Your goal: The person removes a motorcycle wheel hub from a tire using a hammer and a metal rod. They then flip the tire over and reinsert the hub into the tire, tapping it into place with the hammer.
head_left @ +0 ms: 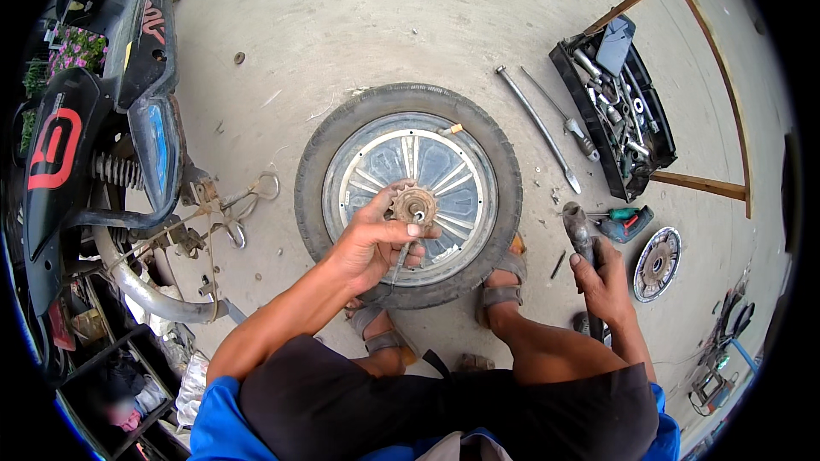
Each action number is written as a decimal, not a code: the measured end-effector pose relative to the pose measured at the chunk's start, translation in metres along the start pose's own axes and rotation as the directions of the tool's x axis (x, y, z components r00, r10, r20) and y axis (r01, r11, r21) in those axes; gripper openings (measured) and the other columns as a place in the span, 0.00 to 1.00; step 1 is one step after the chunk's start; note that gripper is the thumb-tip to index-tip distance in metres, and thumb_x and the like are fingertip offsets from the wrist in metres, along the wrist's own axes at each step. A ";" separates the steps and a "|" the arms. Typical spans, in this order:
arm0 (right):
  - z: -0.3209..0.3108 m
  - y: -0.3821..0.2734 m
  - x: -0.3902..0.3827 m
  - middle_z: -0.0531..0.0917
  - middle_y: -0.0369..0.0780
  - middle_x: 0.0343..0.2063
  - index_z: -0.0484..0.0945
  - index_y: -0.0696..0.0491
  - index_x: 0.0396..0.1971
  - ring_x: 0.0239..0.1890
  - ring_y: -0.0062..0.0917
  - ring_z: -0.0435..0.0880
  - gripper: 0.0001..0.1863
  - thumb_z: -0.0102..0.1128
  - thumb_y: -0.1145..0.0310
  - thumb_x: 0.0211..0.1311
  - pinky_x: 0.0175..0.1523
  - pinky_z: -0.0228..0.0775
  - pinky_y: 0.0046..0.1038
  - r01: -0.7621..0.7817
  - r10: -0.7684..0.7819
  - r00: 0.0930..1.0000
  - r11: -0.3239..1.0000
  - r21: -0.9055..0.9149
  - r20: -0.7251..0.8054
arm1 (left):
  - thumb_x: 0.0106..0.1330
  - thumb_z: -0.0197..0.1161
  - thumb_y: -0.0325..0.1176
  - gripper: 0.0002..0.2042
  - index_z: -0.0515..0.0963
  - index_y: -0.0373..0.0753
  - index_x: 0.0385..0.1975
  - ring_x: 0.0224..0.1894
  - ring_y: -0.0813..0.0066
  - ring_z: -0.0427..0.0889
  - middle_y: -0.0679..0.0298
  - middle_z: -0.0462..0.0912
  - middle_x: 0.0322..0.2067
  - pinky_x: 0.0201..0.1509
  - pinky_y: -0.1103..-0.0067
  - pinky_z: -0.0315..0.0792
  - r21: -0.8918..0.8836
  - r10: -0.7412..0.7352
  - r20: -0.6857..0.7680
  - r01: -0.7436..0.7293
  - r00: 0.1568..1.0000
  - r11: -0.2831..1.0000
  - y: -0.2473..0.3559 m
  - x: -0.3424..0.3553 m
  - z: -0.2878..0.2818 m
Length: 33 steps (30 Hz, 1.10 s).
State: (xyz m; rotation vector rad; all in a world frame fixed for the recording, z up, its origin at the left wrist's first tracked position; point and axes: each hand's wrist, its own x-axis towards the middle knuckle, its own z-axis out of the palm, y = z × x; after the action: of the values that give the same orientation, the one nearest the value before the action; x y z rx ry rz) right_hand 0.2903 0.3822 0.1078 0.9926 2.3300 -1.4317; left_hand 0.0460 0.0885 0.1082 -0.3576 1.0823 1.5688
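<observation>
A pale, dusty concrete floor [342,26] fills my distant view, with a partly dismantled motorbike [73,154] along the left edge. Just below the centre of the frame, a wheel [316,162] lies flat, its tyre on, near the person's sandalled feet. Over its middle, the left hand [371,235] is curled, thumb and fingers closed around a rusty toothed metal part [417,201] with a dark cable [400,263] hanging from it; I cannot tell whether that part is fixed to the wheel. At lower right, the right hand [605,277] is wrapped around a dark, thick-ended tool [577,224], perhaps a hammer, held well apart from the wheel. An open black toolbox [589,124] sits at upper right. I judge the step in hand to be handling the toothed part; moving on calls for a steady left grip and a controlled tool.
</observation>
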 end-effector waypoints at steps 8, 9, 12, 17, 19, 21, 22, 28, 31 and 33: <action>0.023 -0.123 0.026 0.81 0.45 0.19 0.75 0.63 0.45 0.22 0.35 0.85 0.18 0.59 0.60 0.74 0.28 0.72 0.35 0.312 -0.349 0.858 0.937 0.157 0.378 | 0.55 0.64 0.23 0.41 0.55 0.38 0.72 0.46 0.62 0.83 0.51 0.76 0.53 0.41 0.71 0.78 -0.045 0.027 0.037 -0.025 0.999 0.999 -0.003 0.002 -0.005; 0.027 -0.132 0.025 0.81 0.47 0.19 0.74 0.63 0.46 0.23 0.39 0.85 0.17 0.59 0.61 0.73 0.29 0.73 0.36 0.378 -0.413 0.840 0.911 0.166 0.351 | 0.55 0.64 0.23 0.41 0.55 0.38 0.72 0.45 0.62 0.83 0.51 0.76 0.53 0.41 0.71 0.78 -0.046 0.032 0.037 -0.030 0.999 0.998 -0.002 0.002 -0.006; 0.032 -0.154 0.026 0.81 0.51 0.20 0.74 0.63 0.47 0.26 0.49 0.85 0.17 0.59 0.62 0.73 0.30 0.74 0.40 0.485 -0.503 0.787 0.862 0.145 0.357 | 0.56 0.62 0.25 0.40 0.56 0.41 0.72 0.45 0.62 0.83 0.50 0.78 0.52 0.42 0.71 0.77 -0.036 0.033 0.046 -0.031 0.998 0.999 -0.002 0.002 -0.009; 0.035 -0.183 0.028 0.79 0.55 0.21 0.72 0.64 0.45 0.26 0.57 0.82 0.17 0.59 0.63 0.73 0.29 0.72 0.45 0.487 -0.458 0.790 0.873 0.036 0.409 | 0.53 0.57 0.26 0.39 0.57 0.43 0.72 0.44 0.61 0.83 0.49 0.81 0.48 0.44 0.68 0.77 -0.137 0.042 0.067 -0.032 0.997 0.990 -0.001 0.003 -0.009; 0.038 -0.183 0.028 0.79 0.56 0.19 0.72 0.65 0.44 0.25 0.57 0.81 0.17 0.58 0.63 0.73 0.29 0.71 0.46 0.530 -0.493 0.787 0.848 0.001 0.372 | 0.52 0.56 0.26 0.40 0.58 0.43 0.71 0.43 0.61 0.83 0.49 0.81 0.47 0.45 0.66 0.77 -0.141 0.031 0.079 -0.020 0.996 0.990 0.002 0.003 -0.009; 0.042 -0.178 0.030 0.78 0.56 0.19 0.71 0.66 0.45 0.24 0.57 0.81 0.18 0.57 0.63 0.73 0.29 0.71 0.46 0.521 -0.463 0.798 0.852 -0.056 0.386 | 0.51 0.55 0.26 0.40 0.58 0.43 0.71 0.42 0.60 0.83 0.50 0.81 0.47 0.46 0.65 0.77 -0.131 0.029 0.089 -0.017 0.996 0.991 0.003 0.004 -0.006; 0.041 -0.181 0.033 0.78 0.56 0.19 0.71 0.66 0.45 0.24 0.57 0.81 0.18 0.57 0.63 0.73 0.29 0.71 0.46 0.492 -0.411 0.806 0.865 -0.099 0.425 | 0.51 0.55 0.25 0.40 0.58 0.43 0.71 0.42 0.60 0.83 0.50 0.81 0.47 0.46 0.66 0.78 -0.134 0.038 0.075 -0.027 0.996 0.991 0.002 0.005 -0.005; 0.046 -0.184 0.028 0.76 0.56 0.16 0.70 0.67 0.40 0.21 0.57 0.80 0.17 0.56 0.65 0.74 0.26 0.69 0.46 0.587 -0.569 0.781 0.810 0.009 0.260 | 0.50 0.54 0.24 0.39 0.60 0.42 0.70 0.42 0.59 0.83 0.51 0.81 0.46 0.47 0.65 0.79 -0.113 0.051 0.048 -0.045 0.998 0.993 0.001 0.008 -0.010; 0.046 -0.186 0.040 0.75 0.55 0.15 0.68 0.65 0.37 0.20 0.55 0.80 0.17 0.56 0.64 0.74 0.25 0.69 0.45 0.534 -0.431 0.788 0.833 -0.140 0.440 | 0.49 0.54 0.23 0.40 0.60 0.42 0.70 0.42 0.59 0.84 0.51 0.81 0.46 0.47 0.65 0.80 -0.116 0.070 0.066 -0.062 0.995 0.991 0.000 0.011 -0.009; 0.046 -0.191 0.040 0.75 0.54 0.14 0.67 0.64 0.34 0.19 0.54 0.79 0.17 0.56 0.63 0.74 0.24 0.68 0.45 0.527 -0.434 0.799 0.838 -0.139 0.416 | 0.49 0.53 0.23 0.40 0.59 0.42 0.70 0.42 0.59 0.84 0.50 0.82 0.45 0.47 0.65 0.80 -0.115 0.071 0.062 -0.063 0.996 0.991 0.000 0.010 -0.012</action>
State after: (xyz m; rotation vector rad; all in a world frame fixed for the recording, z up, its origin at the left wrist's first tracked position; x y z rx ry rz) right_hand 0.1296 0.3036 0.1976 0.0268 2.4752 -1.2847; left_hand 0.0394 0.0858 0.0944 -0.3463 0.9664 1.6942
